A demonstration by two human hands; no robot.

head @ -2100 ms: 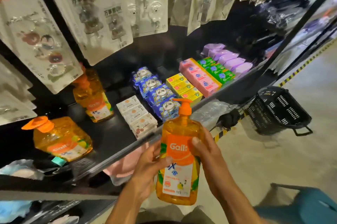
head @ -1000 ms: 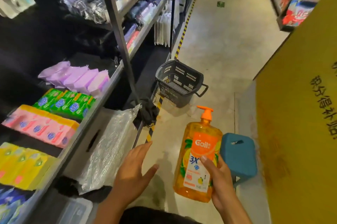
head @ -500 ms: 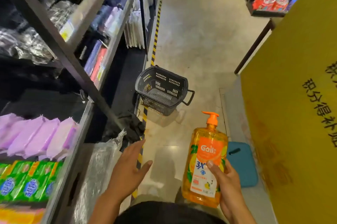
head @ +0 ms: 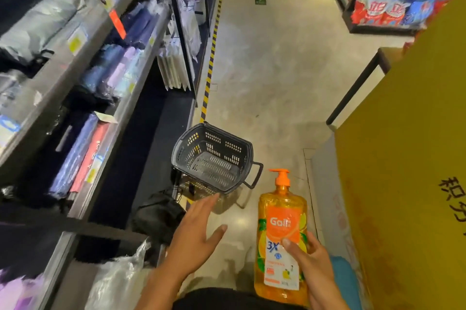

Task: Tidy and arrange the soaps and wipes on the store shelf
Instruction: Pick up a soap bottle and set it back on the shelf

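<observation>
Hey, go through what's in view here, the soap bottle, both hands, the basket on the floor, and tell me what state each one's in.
soap bottle: upright, pump cap on, held over the aisle floor.
right hand: holding the bottle's lower half.
left hand: open, fingers spread, holding nothing.
basket: on the floor, tilted, nothing visible inside.

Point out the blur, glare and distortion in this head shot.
Head view: the left shelf edge and its goods are motion-smeared, while the label of the soap bottle in the right hand reads sharp; head view: a soft light reflection sits on the floor beside the bottle; head view: wide-angle bending tilts the shelf uprights.
</observation>
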